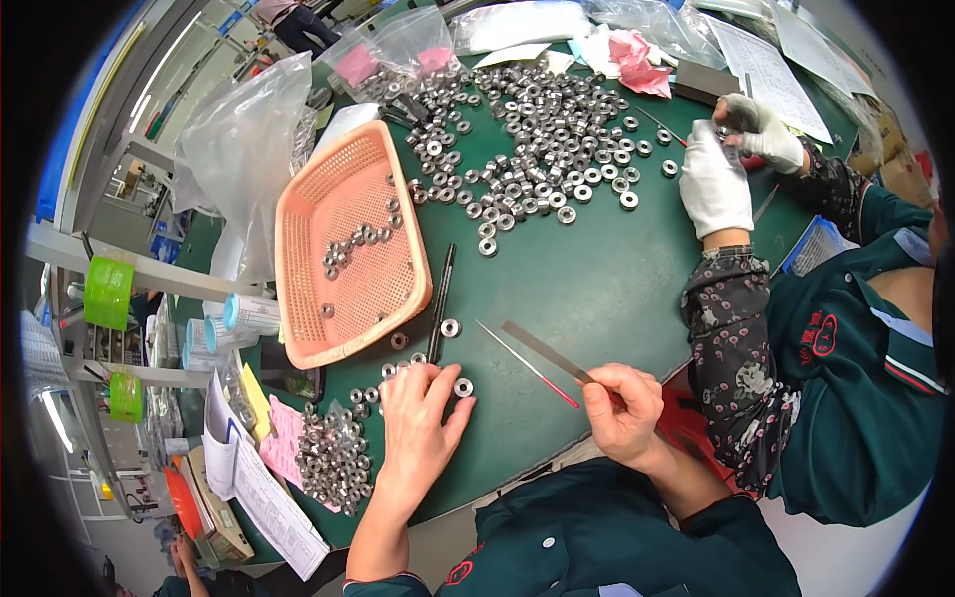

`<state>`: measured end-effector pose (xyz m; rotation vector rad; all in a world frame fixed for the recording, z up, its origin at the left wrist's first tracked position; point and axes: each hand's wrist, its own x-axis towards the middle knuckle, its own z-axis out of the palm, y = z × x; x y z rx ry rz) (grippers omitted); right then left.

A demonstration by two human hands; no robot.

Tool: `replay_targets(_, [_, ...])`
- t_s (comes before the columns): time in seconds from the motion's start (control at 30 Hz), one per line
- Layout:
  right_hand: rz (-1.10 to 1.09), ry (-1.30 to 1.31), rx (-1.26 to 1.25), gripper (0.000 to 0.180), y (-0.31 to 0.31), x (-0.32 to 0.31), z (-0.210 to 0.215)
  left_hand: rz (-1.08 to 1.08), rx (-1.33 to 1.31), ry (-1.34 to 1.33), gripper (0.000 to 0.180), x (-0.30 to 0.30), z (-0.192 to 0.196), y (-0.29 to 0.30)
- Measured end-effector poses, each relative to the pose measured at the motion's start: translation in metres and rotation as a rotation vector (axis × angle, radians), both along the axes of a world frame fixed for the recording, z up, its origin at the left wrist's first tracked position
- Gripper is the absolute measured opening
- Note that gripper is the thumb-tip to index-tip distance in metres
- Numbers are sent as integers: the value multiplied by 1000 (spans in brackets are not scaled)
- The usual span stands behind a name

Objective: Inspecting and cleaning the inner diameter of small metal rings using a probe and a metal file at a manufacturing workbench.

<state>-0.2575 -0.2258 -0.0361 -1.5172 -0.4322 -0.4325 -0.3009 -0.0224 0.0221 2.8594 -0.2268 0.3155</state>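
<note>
My left hand is low over the green table, above several small steel rings. One steel ring sits between its thumb and index fingertips. Other rings lie partly under the fingers. In my right hand, thumb and fingers pinch the end of a thin, flat grey metal strip, which points up and left over the table. Beside the strip lies a thin pointed tool with a red handle. A long black rod rests just beyond my left hand.
A pink perforated basket with some rings stands at left. A large pile of rings covers the far table; a smaller heap lies near left by papers. At right, a co-worker's gloved hands hold something small.
</note>
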Motion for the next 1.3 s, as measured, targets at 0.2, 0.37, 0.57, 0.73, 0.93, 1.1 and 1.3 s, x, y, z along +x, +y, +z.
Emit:
replay_targets(0.2, [17,-11,-20,7,-4,0,-4,-62,-60,-229,20,48,9,-15])
replay_targets(0.37, [-1,23,-8,6,-1,-2,-3,56,96,-222,19,108,-17,-32])
replay_targets(0.57, [-11,20,11,6,0,-3,-2,200,255,-51,18,138,-38,-36])
replay_targets(0.73, [-3,16,-11,7,-3,-2,-1,23,-134,-297,28,126,-33,-33])
replay_targets(0.93, [-40,-44,17,6,-4,-2,-7,80,-405,-235,22,93,-16,-36])
replay_targets(1.1, [-57,-50,46,6,-2,-3,-8,103,-460,-168,21,81,-10,-35])
replay_targets(1.3, [-54,-7,22,6,-2,-4,-7,145,-499,-131,21,73,-13,-32])
